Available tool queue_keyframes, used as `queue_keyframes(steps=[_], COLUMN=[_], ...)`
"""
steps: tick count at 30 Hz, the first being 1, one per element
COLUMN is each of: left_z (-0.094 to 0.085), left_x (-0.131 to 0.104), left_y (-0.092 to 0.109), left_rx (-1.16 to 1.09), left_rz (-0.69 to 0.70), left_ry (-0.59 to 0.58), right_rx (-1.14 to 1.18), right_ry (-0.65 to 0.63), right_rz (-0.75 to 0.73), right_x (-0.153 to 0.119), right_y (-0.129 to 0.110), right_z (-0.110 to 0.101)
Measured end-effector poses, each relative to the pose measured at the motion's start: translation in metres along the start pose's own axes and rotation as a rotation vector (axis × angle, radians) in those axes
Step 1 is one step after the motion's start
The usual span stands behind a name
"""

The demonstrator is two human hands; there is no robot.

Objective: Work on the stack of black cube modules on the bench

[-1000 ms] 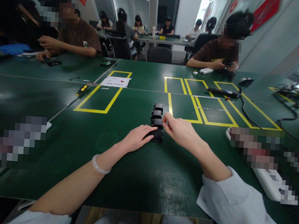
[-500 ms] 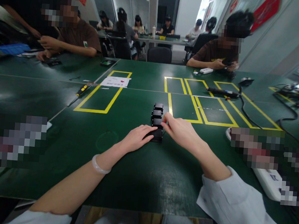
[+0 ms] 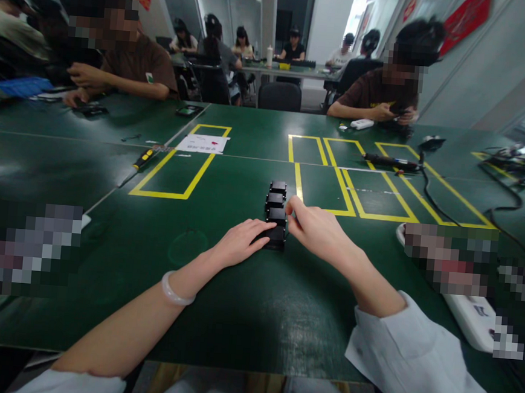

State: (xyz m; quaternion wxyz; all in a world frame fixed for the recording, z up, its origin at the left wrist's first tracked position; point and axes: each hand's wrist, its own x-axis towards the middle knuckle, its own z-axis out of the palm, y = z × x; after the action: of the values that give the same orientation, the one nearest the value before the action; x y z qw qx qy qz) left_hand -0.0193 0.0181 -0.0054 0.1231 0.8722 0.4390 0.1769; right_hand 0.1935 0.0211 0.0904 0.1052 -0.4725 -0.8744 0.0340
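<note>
A row of several joined black block-shaped parts (image 3: 276, 200) stands on the green table, running away from me. My left hand (image 3: 243, 243) reaches in from the left, with its thumb and fingertips gripping the nearest block (image 3: 277, 239). On the right side of the row, my right hand (image 3: 312, 227) is closed in a pinch beside the near blocks. A thin dark line shows below its fingertips, too small to name.
A yellow-and-black screwdriver (image 3: 144, 158) and a paper label (image 3: 203, 143) lie ahead to the left. Yellow tape frames (image 3: 334, 213) mark the table. A black handled tool with a cable (image 3: 392, 163) lies right. White power strips (image 3: 470, 325) flank me. Two people sit opposite.
My right hand's pinched fingers have shifted very slightly. My left hand and the black blocks stay where they were. A standing person at the far left has moved out of view.
</note>
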Motion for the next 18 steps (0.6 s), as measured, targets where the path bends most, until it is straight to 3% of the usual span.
queue_keyframes(steps=[18], left_z=[-0.0008], left_x=[0.0], left_y=[0.0009], left_rx=[-0.004], left_rz=[-0.002], left_ry=[-0.003], right_rx=[-0.019], right_ry=[-0.003], right_rz=[-0.012], right_x=[0.0008], right_y=[0.0014], right_z=[0.0016])
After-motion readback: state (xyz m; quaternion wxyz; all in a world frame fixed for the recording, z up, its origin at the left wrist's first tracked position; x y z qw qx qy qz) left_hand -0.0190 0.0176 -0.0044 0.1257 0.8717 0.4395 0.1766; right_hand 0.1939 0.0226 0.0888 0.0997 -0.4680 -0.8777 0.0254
